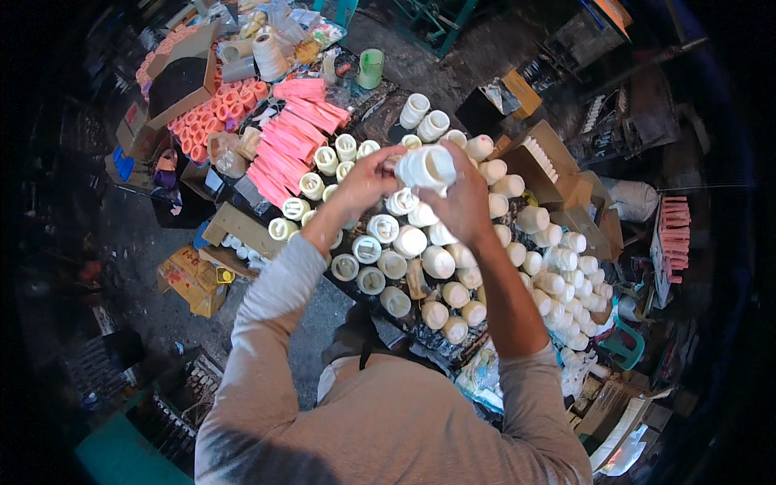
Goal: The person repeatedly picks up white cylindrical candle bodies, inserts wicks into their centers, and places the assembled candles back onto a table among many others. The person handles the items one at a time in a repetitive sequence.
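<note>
Your grey shirt point(404, 424) up close | left hand point(365, 186), right hand point(462, 200) pinching that white cylinder point(422, 168) | pink bundles point(293, 139) heaped toward the table's point(377, 125) far-left corner!

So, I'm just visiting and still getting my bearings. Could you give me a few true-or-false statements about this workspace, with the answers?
1. The right hand holds a white cylindrical piece. True.
2. Thick gloves cover both hands. False: the left hand and the right hand are bare.
3. A heap of pink bundles lies to the left of the hands. True.
4. Every other white cylinder is packed in a closed box. False: many white cylinders sit in the open below the hands.
5. The person's sleeves are bright red. False: the sleeves are light grey.
</note>
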Demonstrator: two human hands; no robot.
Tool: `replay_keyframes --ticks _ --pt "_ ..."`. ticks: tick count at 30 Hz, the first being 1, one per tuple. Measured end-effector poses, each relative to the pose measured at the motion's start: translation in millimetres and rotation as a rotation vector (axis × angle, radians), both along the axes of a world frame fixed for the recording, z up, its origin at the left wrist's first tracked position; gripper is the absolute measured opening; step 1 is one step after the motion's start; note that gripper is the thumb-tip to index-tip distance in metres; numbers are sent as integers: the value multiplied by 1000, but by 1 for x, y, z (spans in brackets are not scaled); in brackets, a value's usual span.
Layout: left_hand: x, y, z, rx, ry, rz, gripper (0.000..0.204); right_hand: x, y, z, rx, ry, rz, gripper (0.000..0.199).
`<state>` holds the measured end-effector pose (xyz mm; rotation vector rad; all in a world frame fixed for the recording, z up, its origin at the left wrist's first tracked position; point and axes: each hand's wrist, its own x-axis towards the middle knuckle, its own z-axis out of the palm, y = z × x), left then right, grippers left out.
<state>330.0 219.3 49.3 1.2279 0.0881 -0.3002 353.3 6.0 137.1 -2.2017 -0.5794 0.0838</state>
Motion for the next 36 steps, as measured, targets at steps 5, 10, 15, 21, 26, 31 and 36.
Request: replay_keyframes --ticks 5,10,15,21,26,31,36 --pt "82 65 9 -77 115 -156 72 77 50 -18 -53 -63 61 77" --pt "99 79 -1 -117 126 31 80 86 72 -46 212 -176 101 72" --pt "107 84 -18 -73 98 69 87 87 92 -70 317 -166 -50 28" --pt "164 99 -46 162 230 -12 51 148 109 -80 -10 -308 -64 12" --pt "226 116 -88 146 419 -95 49 229 125 -97 -189 56 -50 24" --pt "252 106 -132 -14 454 -70 50 276 141 -128 -287 128 -40 26" --pt "260 96 -158 -142 409 30 53 294 150 -155 -383 30 31 24"
